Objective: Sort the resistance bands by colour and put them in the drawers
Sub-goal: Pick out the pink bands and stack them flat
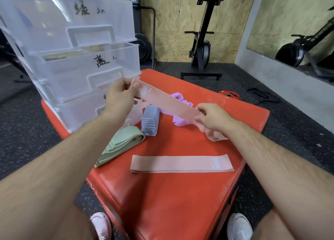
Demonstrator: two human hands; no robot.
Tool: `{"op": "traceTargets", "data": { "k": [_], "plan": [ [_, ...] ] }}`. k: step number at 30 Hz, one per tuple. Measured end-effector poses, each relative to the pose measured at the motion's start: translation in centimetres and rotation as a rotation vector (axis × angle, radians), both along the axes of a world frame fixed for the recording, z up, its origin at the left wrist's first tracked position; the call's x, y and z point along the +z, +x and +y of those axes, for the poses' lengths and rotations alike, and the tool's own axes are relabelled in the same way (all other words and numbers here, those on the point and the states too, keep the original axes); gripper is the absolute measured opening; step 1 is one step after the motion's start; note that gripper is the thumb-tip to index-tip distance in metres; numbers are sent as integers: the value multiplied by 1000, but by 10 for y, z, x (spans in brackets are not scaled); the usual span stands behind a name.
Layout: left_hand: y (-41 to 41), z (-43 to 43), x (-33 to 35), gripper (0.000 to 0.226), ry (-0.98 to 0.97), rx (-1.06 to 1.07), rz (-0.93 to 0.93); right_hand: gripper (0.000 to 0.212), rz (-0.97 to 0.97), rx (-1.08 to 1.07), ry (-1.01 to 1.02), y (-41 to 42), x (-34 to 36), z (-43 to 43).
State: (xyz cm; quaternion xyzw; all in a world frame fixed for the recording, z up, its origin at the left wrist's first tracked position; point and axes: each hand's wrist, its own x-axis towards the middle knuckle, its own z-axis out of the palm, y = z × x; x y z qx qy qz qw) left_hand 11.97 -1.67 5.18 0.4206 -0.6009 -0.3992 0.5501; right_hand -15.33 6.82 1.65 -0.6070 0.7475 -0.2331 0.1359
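The left hand (122, 95) and right hand (211, 116) each pinch one end of a pink resistance band (162, 103), holding it flat and slanted in the air above the red padded box (171, 203). On the box lie a flat stack of pink bands (180, 163) nearest the person, a green stack (119, 145) to its left, a folded grey-blue stack (151, 122) and a loose purple heap (177, 97) behind the held band. A crumpled pink band (216, 135) lies below the right wrist. The clear plastic drawer unit (54, 31) stands at the box's far left corner.
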Motion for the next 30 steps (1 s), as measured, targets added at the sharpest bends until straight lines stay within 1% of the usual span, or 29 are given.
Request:
{"op": "traceTargets", "data": {
  "k": [3,6,8,11,14,17,21,24,27,30],
  "plan": [
    [19,-4,-2,8,83,19,-1,7,-29,-50,-84,-15,10,7],
    [34,-1,-5,9,141,-12,-76,9,-112,-55,-135,-27,23,22],
    [42,5,-9,11,221,-53,-154,13,-206,-29,-98,-36,29,34],
    [49,18,-18,9,340,-112,-278,18,-299,31,67,-51,28,52],
    [54,34,-33,10,378,-159,-405,21,-244,70,227,-55,17,67],
    [56,51,-54,16,418,-201,-522,20,-168,100,322,-46,7,82],
    [58,69,-81,16,412,-188,-646,19,-103,105,329,-37,-7,94],
    [60,75,-96,18,382,-190,-666,21,-4,122,356,-34,-16,97],
    [61,77,-104,20,350,-163,-705,26,29,133,374,-28,-26,99],
    [60,78,-104,21,273,-161,-749,18,64,126,348,-24,-32,98]
  ]
}}
